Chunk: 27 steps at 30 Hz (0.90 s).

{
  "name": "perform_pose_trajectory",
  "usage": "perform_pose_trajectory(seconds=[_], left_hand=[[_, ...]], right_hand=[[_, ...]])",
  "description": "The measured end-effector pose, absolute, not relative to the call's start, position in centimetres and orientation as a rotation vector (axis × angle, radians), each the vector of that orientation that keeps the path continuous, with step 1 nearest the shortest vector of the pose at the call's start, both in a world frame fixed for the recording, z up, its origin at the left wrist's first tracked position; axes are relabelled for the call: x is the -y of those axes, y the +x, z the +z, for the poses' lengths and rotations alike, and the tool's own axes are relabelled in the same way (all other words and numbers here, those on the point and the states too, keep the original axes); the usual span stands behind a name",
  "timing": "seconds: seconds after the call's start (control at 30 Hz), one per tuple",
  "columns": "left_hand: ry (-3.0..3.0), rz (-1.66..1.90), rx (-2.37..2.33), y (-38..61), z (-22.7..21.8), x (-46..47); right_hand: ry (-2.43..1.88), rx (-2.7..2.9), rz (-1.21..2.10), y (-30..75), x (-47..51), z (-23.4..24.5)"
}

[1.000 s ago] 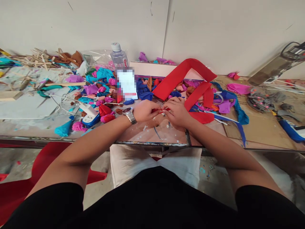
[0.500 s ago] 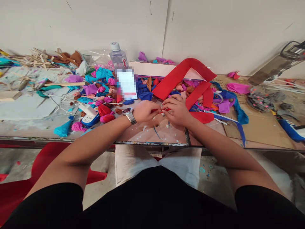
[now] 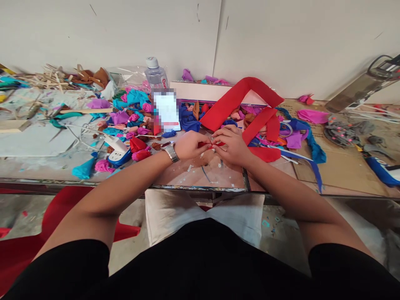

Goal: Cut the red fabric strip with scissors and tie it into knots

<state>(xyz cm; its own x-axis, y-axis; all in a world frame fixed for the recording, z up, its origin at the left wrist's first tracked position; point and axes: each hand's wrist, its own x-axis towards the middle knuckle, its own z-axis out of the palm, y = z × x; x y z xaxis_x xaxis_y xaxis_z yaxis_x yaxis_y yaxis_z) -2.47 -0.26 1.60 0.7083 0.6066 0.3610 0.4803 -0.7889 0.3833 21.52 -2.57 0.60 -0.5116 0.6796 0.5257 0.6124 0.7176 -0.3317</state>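
My left hand [image 3: 191, 146] and my right hand [image 3: 229, 145] meet over the near edge of the table, fingertips almost touching. Between them is a small bit of red crepe paper [image 3: 206, 145], pinched by the fingers of both hands and mostly covered by them. A long red crepe paper strip [image 3: 233, 102] bends up and over behind my right hand. More of the red strip [image 3: 267, 154] lies flat at that hand's right side. Whether the pinched bit joins the long strip is hidden by my fingers.
Crumpled coloured paper pieces [image 3: 134, 116] cover the table behind my hands. A phone [image 3: 167, 110] leans near a plastic bottle [image 3: 156, 75]. Left of my wrist sits a power strip [image 3: 120, 156] with a cable. Cardboard [image 3: 337, 171] and a dark tumbler [image 3: 353, 91] are on the right.
Both hands stay in the same spot, with only slight finger movement around the red paper. The view has shifted a little; objects on the table keep their places.
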Motion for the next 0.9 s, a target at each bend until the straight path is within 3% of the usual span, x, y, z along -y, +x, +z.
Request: perform_pose_trajectory(seconds=[0.9], left_hand=[[2.375,0.646,-0.918,-2.44,2.15,0.44]], right_hand=[[-1.021,2.241,0.141,21.32,2.75,0.79]])
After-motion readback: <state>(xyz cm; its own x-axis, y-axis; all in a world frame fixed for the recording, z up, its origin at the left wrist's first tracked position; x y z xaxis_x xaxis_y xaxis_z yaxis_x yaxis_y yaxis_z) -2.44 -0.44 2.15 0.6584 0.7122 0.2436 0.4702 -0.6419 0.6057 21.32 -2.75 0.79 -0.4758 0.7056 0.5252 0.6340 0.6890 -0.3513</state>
